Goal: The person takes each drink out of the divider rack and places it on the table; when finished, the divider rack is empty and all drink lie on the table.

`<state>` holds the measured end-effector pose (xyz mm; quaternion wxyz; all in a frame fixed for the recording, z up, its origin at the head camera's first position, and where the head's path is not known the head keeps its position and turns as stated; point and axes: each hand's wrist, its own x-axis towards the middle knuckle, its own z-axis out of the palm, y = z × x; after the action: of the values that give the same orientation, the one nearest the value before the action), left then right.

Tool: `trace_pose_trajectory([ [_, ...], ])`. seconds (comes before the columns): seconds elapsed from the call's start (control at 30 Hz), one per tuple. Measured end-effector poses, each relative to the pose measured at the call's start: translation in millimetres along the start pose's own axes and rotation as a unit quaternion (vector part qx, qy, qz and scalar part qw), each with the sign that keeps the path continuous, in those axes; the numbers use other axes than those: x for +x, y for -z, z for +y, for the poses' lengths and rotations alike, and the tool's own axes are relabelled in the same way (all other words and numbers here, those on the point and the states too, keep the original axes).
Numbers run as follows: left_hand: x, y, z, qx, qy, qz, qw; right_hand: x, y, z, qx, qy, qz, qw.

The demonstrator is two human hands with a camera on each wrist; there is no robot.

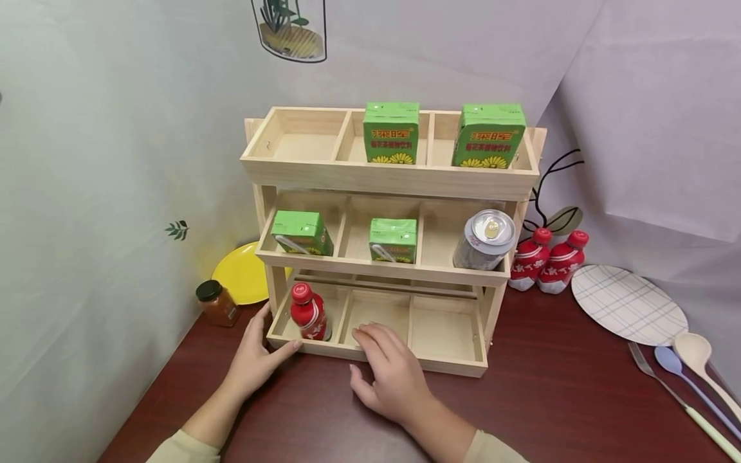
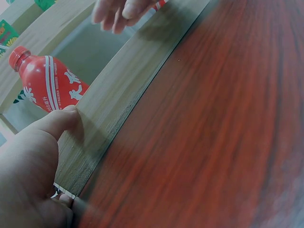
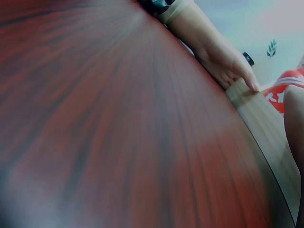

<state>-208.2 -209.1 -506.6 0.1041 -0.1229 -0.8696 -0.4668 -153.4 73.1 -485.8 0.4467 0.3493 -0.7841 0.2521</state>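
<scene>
A three-tier wooden shelf rack stands on the table. My left hand grips the left front corner of its bottom tier, thumb on the front board and fingers around the side. Just behind that thumb, a red bottle stands in the bottom left compartment. My right hand is at the middle of the bottom tier's front edge, holding nothing, its fingers loosely bent; whether they touch the wood I cannot tell. Green drink cartons sit on the top and middle tiers, and a silver can in the middle right compartment.
Left of the rack are a jar with a dark lid and a yellow plate. To the right stand two red bottles, beside a checked plate, a fork and several spoons. Pale cloth hangs behind.
</scene>
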Motion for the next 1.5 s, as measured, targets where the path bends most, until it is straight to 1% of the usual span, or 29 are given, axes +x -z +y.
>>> trace_pose_trajectory([
  [0.2, 0.0, 0.0, -0.1, 0.001, 0.004, -0.003, 1.0000, 5, -15.4, -4, -0.011, -0.017, -0.008, 1.000],
  [0.4, -0.3, 1.3, -0.6, 0.007, 0.003, -0.002, 1.0000, 12, -30.9, -7, -0.036, -0.037, -0.004, 0.999],
  [0.43, -1.3, 2.7, 5.4, 0.007, 0.003, -0.003, 1.0000, 13, -33.9, -8, -0.039, -0.039, -0.002, 0.998],
  [0.63, 0.2, 3.2, 6.4, 0.006, -0.003, 0.002, 1.0000, 23, -50.2, -12, -0.042, -0.045, 0.001, 0.998],
  [0.67, 1.5, 2.0, 0.7, 0.004, -0.004, 0.005, 1.0000, 25, -52.2, -13, -0.041, -0.048, -0.001, 0.998],
  [0.77, 2.8, 1.6, 0.4, 0.004, -0.008, 0.006, 0.9999, 29, -57.7, -17, -0.037, -0.057, -0.005, 0.998],
  [0.9, 1.3, 2.0, -0.2, 0.013, -0.005, 0.003, 0.9999, 32, -65.2, -21, -0.037, -0.075, -0.001, 0.997],
  [0.97, 0.2, 2.2, -0.5, 0.018, -0.003, 0.002, 0.9998, 33, -69.0, -23, -0.047, -0.093, 0.000, 0.995],
  [1.03, -0.6, 2.8, -0.6, 0.017, 0.000, 0.003, 0.9999, 34, -72.6, -24, -0.067, -0.122, -0.007, 0.990],
  [1.1, -0.6, 2.7, -1.0, 0.014, 0.000, 0.003, 0.9999, 35, -75.9, -24, -0.088, -0.152, -0.020, 0.984],
  [1.2, 0.7, 1.9, -1.4, 0.008, -0.005, 0.001, 1.0000, 37, -78.4, -25, -0.112, -0.189, -0.049, 0.974],
  [1.33, 1.5, 1.2, -1.6, 0.002, -0.008, 0.001, 1.0000, 38, -79.3, -26, -0.112, -0.205, -0.075, 0.969],
  [1.5, 0.3, 2.3, -1.6, 0.000, -0.009, 0.007, 0.9999, 38, -80.0, -29, -0.107, -0.210, -0.092, 0.968],
])
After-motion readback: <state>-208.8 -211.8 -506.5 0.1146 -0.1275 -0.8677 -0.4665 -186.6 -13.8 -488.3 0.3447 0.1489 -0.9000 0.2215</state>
